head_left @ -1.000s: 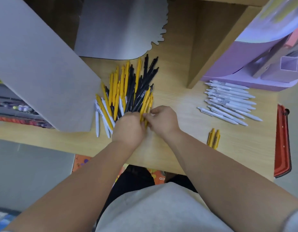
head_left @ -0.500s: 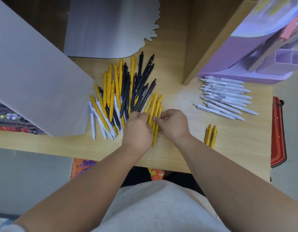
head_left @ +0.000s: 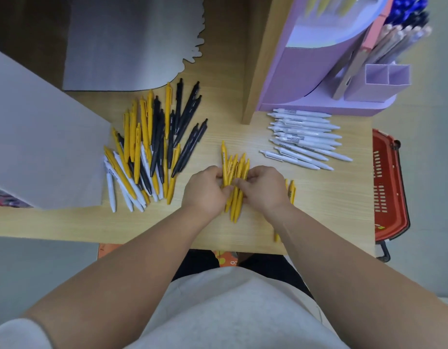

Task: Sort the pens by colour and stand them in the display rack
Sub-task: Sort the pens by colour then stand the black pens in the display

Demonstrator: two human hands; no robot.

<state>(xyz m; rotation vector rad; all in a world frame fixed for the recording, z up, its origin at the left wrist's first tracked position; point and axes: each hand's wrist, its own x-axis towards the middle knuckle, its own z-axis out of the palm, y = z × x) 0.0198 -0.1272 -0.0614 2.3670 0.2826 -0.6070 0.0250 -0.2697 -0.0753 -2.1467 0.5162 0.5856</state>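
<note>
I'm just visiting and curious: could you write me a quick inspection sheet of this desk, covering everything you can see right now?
Surface: light wooden desk, no spills seen.
Job's things: mixed pile of yellow, black and white pens at left; white pens sorted in a row at right; a few yellow pens lying beside the right wrist; purple display rack behind, already holding some pens.
Clutter: grey boards at left and rear.
Grips: left hand and right hand together close on a yellow pen bundle.
Cables: nothing seen.
Surroundings: red basket off the desk's right edge.
</note>
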